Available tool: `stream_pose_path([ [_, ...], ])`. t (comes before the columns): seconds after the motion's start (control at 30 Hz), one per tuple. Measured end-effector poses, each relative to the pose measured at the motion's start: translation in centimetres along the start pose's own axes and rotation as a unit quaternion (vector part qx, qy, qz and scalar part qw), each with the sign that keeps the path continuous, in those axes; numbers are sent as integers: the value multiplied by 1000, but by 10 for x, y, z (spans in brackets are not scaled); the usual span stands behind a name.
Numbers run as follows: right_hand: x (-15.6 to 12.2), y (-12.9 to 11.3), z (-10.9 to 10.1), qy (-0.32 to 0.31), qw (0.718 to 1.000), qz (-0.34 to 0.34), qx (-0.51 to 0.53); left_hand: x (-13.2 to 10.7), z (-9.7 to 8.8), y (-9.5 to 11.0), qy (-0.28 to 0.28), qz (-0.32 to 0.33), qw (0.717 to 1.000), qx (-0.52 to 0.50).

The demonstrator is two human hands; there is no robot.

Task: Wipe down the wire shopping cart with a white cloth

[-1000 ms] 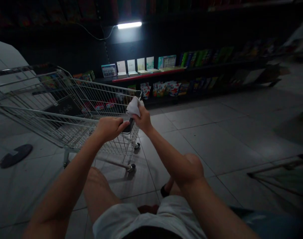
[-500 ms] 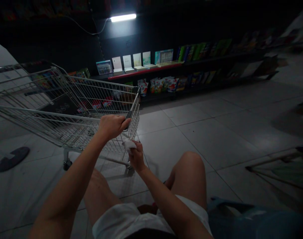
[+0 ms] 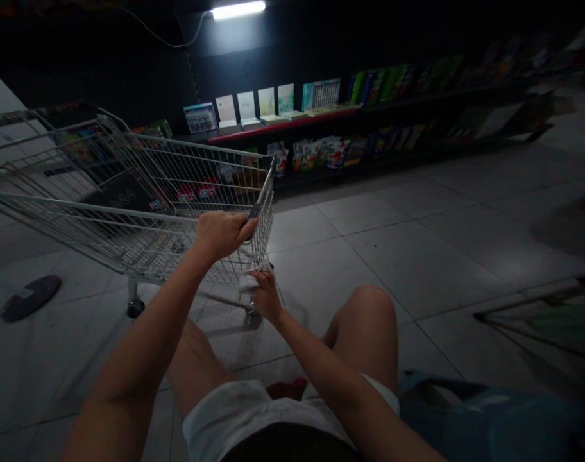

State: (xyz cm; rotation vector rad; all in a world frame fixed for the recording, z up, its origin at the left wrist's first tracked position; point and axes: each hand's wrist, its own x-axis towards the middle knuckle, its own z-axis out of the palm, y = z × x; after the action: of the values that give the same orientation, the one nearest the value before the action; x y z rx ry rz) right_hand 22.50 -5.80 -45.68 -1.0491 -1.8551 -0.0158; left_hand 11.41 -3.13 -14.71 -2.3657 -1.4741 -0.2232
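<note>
"Any change at the shopping cart [image 3: 104, 210]?"

"Yes: pinches white cloth [image 3: 248, 283] in right hand [image 3: 265, 292], low by the end mesh [image 3: 264, 239], down from the handle [image 3: 260, 206]. Pressing or just beside? Cannot tell."

"And with left hand [image 3: 225, 232]?"

"Still grips the handle, toward the near side."

"Meaning?"

"Seems busy around the end mesh now instead of the handle, while likely steadying the shopping cart."

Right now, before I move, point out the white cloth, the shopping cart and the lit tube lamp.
white cloth [image 3: 247, 283]: head view, on its crumpled left part
shopping cart [image 3: 143, 214]: head view, on its near top rail
lit tube lamp [image 3: 238, 9]: head view, mid-tube
</note>
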Motion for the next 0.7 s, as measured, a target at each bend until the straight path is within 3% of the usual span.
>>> stream_pose_path([
  [0.1, -3, 12, 9, -45, 999, 16, -5, 0, 1, 0, 5, 4, 1000, -2],
  [0.23, -15, 24, 17, -49, 998, 29, 16, -1, 2, -2, 9, 7, 1000, -5],
  [0.4, -44, 35, 0, -43, 997, 46, 39, -5, 0, -2, 19, 13, 1000, -4],
  [0.5, -50, 43, -13, 6, 995, 90, 44, -11, -1, -1, 23, 16, 1000, 3],
  [0.6, -15, 45, -25, 110, 978, 175, 33, -16, 0, -1, 27, 21, 999, 5],
  [0.7, 62, 34, -43, 201, 955, 209, 60, -20, 1, -1, 46, 31, 998, 3],
])
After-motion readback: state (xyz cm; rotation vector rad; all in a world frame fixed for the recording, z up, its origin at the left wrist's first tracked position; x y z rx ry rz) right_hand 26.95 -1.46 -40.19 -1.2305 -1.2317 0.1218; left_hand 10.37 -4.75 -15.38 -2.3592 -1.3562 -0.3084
